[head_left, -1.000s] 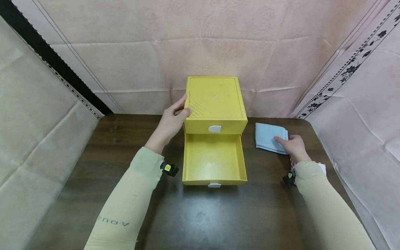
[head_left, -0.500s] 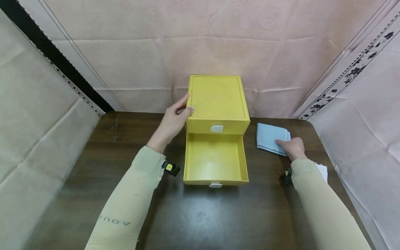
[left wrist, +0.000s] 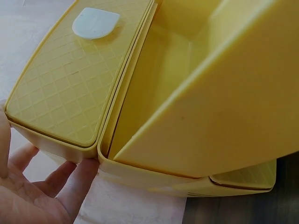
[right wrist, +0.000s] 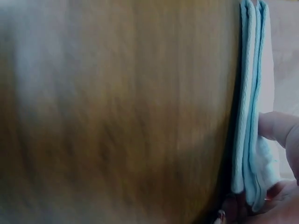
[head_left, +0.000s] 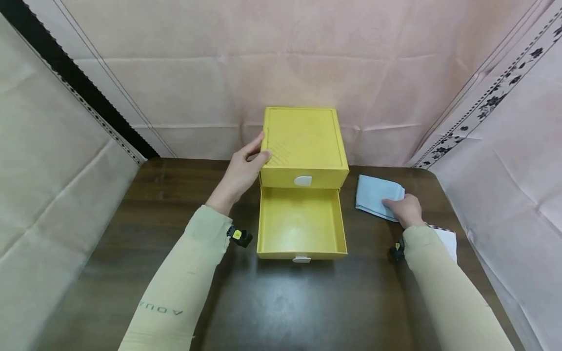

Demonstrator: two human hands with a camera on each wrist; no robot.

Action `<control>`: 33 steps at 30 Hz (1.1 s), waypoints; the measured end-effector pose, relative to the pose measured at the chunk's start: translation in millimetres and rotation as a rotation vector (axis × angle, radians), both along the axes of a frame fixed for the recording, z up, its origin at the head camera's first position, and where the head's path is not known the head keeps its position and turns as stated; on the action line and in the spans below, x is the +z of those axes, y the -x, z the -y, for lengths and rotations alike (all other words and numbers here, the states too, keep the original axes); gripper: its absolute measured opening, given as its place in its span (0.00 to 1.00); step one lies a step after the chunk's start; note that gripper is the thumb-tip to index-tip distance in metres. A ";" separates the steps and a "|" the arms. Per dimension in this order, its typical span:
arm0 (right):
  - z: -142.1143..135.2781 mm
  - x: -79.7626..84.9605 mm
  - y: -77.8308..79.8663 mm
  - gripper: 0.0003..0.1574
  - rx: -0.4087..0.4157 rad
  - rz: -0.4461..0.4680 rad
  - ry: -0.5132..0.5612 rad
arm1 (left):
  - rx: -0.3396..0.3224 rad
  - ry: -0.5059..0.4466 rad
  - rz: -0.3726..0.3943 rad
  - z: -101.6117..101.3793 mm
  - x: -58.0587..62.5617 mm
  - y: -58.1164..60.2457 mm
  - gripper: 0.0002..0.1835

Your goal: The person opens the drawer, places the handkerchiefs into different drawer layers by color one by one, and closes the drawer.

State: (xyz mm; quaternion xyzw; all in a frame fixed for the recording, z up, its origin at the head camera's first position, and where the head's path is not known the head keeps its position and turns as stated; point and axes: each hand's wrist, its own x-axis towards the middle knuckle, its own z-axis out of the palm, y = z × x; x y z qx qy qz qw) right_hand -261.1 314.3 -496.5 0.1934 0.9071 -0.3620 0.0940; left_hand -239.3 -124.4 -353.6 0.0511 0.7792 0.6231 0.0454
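A yellow drawer box (head_left: 303, 139) stands at the back of the table, its top drawer closed. The drawer (head_left: 302, 222) below is pulled out, and its floor is bare. My left hand (head_left: 240, 171) grips the box's upper left edge, thumb on top and fingers along the side. In the left wrist view, a lower drawer front (left wrist: 247, 176) shows beneath the pulled-out one. Right of the box lies a folded light blue cloth (head_left: 375, 192). My right hand (head_left: 406, 210) pinches its near right corner; in the right wrist view the thumb (right wrist: 275, 127) lies on top and fingers are underneath.
A white cloth with a patterned edge (head_left: 447, 240) lies partly under the right sleeve, close to the table's right edge. Pale hanging fabric (head_left: 290, 73) encloses the back and both sides of the dark wooden table (head_left: 281, 302).
The right hand and the blue cloth have shifted slightly left and toward me. More of the white cloth shows beside the sleeve. The left hand has kept its hold on the box.
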 end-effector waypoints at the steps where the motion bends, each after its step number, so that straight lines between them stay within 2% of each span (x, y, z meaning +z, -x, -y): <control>1: -0.3 -2.6 -0.9 0.49 -0.001 -0.014 -0.004 | -0.002 0.004 0.001 -1.0 -0.7 0.7 0.33; 8: 10.7 -7.4 2.0 0.43 -0.020 -0.136 -0.061 | 0.000 -0.005 -0.015 -1.1 0.9 2.8 0.32; 12: 14.9 -9.4 -1.7 0.41 -0.039 -0.138 -0.037 | -0.008 0.010 0.000 -2.0 -0.5 1.9 0.33; 18: 10.9 -12.5 -6.9 0.45 -0.054 -0.121 0.009 | 0.004 0.005 0.005 -2.8 -3.8 1.4 0.33; 22: 6.3 -13.7 -10.6 0.44 -0.058 -0.101 0.094 | -0.013 -0.001 -0.002 -3.7 -2.7 2.4 0.33; 25: 5.6 -13.9 -14.1 0.43 -0.062 -0.107 0.212 | 0.002 0.004 0.002 -1.6 -2.0 1.3 0.33; 29: 3.7 -13.2 -20.7 0.48 -0.091 -0.090 0.335 | 0.005 -0.006 -0.003 0.0 -1.4 0.7 0.32; 33: 0.7 -6.8 -31.9 0.52 -0.091 -0.062 0.390 | -0.005 -0.001 -0.003 -0.5 -2.8 0.7 0.32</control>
